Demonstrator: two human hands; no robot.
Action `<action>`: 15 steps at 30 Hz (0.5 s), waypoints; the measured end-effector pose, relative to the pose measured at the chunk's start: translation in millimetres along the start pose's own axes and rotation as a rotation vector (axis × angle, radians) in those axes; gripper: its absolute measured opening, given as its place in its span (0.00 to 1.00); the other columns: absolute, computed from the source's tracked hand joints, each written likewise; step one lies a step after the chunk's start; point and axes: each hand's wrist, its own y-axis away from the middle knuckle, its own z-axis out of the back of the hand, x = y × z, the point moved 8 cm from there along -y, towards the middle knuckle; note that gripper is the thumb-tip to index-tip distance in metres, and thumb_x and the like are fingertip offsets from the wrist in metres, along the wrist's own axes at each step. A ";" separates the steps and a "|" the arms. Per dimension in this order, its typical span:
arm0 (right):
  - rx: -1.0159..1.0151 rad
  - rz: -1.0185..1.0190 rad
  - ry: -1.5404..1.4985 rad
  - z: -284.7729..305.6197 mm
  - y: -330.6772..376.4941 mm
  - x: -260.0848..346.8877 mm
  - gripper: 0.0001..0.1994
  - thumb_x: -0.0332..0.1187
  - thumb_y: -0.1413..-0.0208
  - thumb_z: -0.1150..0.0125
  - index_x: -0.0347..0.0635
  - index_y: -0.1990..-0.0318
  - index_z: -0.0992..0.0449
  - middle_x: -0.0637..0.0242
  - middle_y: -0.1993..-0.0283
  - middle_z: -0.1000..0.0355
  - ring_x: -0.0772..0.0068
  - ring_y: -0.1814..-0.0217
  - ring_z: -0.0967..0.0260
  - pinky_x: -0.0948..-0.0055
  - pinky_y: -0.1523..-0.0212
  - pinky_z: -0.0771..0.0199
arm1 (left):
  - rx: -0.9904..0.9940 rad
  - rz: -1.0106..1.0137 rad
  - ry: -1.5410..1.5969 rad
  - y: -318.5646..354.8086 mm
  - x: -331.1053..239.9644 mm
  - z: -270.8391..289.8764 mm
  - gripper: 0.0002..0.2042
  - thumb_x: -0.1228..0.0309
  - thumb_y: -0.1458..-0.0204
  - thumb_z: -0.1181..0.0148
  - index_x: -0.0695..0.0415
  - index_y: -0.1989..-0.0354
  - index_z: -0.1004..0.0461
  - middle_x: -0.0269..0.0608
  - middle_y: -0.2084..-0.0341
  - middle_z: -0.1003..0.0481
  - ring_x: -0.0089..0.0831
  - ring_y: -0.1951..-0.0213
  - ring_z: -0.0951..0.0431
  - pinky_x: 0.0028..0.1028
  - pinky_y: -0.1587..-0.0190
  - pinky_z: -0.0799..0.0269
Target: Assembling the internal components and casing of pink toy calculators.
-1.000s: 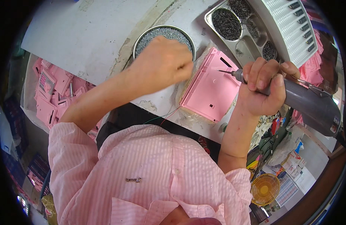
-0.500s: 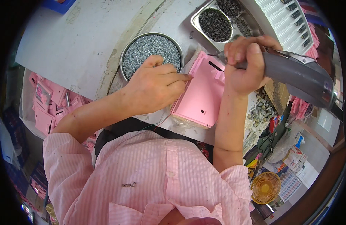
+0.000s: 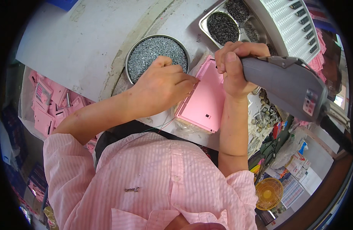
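Observation:
A pink plastic panel (image 3: 201, 105) with a small dark slot lies on clear plastic wrap in front of me. My left hand (image 3: 163, 89) is closed, with its fingertips pinched together at the panel's left edge. Whatever may be between those fingertips is hidden. My right hand (image 3: 236, 69) is wrapped round a grey electric screwdriver (image 3: 281, 78) over the panel's far right part. The screwdriver's body slopes down to the right toward its black cord, and its bit is mostly covered by my fingers near the panel's far corner.
Beside my left hand stands a round metal bowl of silver screws (image 3: 157, 51). A metal tray (image 3: 203, 27) of dark screws sits at the far right, beside a white rack (image 3: 287, 23) holding black parts. Pink pieces fill a bin (image 3: 27, 111) at left; small metal parts (image 3: 266, 115) lie right.
My right hand has shifted left with the screwdriver, whose rear end has swung nearer to me. My left hand stays at the panel edge. The view has shifted slightly.

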 end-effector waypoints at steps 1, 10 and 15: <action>0.012 -0.027 -0.001 2.2 -2.3 -2.0 0.10 0.24 0.40 0.45 0.38 0.54 0.38 0.63 0.79 0.37 0.77 0.84 0.43 0.73 0.81 0.37 | 0.001 0.035 0.044 -4.0 2.8 1.7 0.06 0.70 0.52 0.34 0.53 0.66 0.23 0.30 0.55 0.19 0.27 0.62 0.25 0.35 0.55 0.39; 0.062 -0.089 -0.546 -9.5 -7.5 76.5 0.17 0.35 0.37 0.44 0.44 0.44 0.38 0.70 0.78 0.37 0.75 0.80 0.42 0.72 0.79 0.40 | -0.318 0.142 0.180 6.1 -5.0 17.1 0.07 0.73 0.52 0.32 0.52 0.65 0.22 0.28 0.70 0.20 0.28 0.68 0.24 0.32 0.57 0.39; -0.072 -0.163 -0.512 -14.1 13.1 76.9 0.17 0.33 0.40 0.36 0.41 0.51 0.38 0.67 0.78 0.36 0.76 0.81 0.41 0.72 0.80 0.37 | -0.327 0.148 0.199 9.1 -9.6 13.7 0.07 0.73 0.54 0.31 0.52 0.68 0.22 0.30 0.73 0.21 0.28 0.71 0.24 0.32 0.58 0.39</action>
